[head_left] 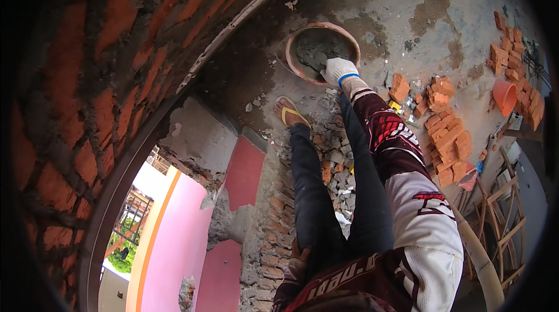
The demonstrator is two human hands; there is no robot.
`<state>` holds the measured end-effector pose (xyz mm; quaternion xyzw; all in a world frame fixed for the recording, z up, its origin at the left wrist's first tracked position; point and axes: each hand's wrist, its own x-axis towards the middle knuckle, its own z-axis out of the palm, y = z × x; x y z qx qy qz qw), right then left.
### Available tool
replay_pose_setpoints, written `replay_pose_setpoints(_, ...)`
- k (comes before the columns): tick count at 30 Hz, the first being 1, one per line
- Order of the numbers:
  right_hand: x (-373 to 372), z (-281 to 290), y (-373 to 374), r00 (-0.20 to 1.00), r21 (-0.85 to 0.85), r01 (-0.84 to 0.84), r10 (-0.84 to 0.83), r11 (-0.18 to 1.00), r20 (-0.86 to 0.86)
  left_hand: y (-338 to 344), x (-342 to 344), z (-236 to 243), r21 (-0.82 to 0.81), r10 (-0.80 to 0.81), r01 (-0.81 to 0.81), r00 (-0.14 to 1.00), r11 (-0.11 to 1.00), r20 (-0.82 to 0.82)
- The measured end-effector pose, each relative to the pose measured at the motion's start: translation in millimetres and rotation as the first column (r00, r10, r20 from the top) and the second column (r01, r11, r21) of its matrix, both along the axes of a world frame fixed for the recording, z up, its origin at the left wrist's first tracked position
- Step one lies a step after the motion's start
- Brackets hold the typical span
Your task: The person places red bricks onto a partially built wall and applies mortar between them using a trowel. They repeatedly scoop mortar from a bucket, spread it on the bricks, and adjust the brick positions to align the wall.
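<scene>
One gloved right hand (338, 71) reaches into mortar pan (297, 41).

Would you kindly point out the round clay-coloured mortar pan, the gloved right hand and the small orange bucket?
round clay-coloured mortar pan (294, 50): head view, on its left rim.
right hand (338, 70): head view, on the back of the white glove.
small orange bucket (504, 96): head view, on its outer wall.

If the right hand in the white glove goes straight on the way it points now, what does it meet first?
Most likely the grey mortar in the round reddish pan. The right hand is at the pan's near rim, pointing into it. Whether it already touches the mortar cannot be told.
</scene>
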<state>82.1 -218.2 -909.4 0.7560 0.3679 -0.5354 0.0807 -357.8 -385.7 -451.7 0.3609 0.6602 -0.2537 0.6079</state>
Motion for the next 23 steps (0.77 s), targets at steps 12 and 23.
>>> replay_pose_setpoints(12, 51, 108, -67, 0.996, 0.493, 0.0, -0.045, 0.87, 0.08, 4, -8, -8, 0.066, 0.242, -0.238, 0.968, 0.969, -0.06)
replay_pose_setpoints(23, 149, 496, 12, 0.839, 0.623, -0.315, -0.097, 0.716, 0.536, 88, -67, -141, 0.259, 0.119, -0.12, 0.993, 0.958, 0.021)
